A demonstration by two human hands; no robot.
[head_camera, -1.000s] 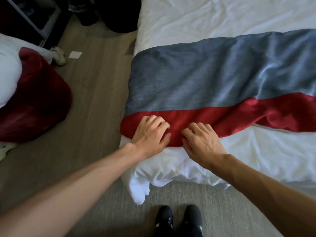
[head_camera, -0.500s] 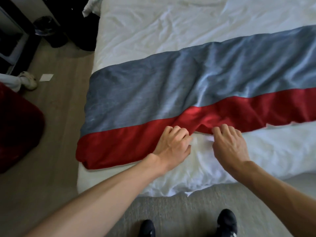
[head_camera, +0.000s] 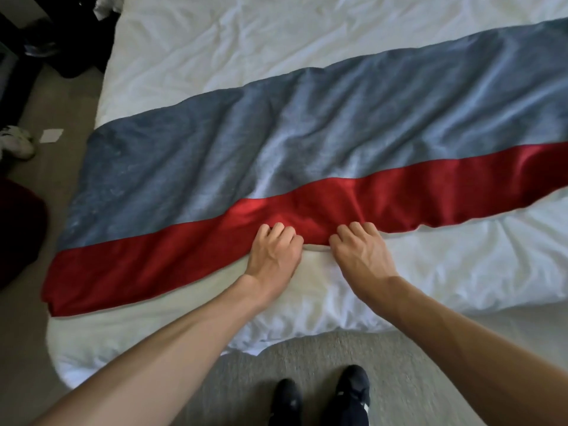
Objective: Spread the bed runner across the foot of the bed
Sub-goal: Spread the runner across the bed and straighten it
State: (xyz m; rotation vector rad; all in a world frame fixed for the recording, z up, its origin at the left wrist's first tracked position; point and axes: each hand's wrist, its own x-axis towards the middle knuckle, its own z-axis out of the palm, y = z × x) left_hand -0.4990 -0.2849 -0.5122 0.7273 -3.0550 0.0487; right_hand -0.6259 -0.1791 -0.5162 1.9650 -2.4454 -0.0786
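The runner [head_camera: 307, 142] already lies across the foot of the bed [head_camera: 239, 44], red band nearest. The left hand [head_camera: 273, 256] and right hand [head_camera: 361, 256] both pinch its red edge mid-bed, fingers [head_camera: 278, 229] curled. It looks rumpled and skewed; straightening is left, I'd say.

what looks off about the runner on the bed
The bed runner lies askew: its left end sits nearer the foot than its right. Its red edge bunches where the left hand and right hand grip it; the grey band is wrinkled.
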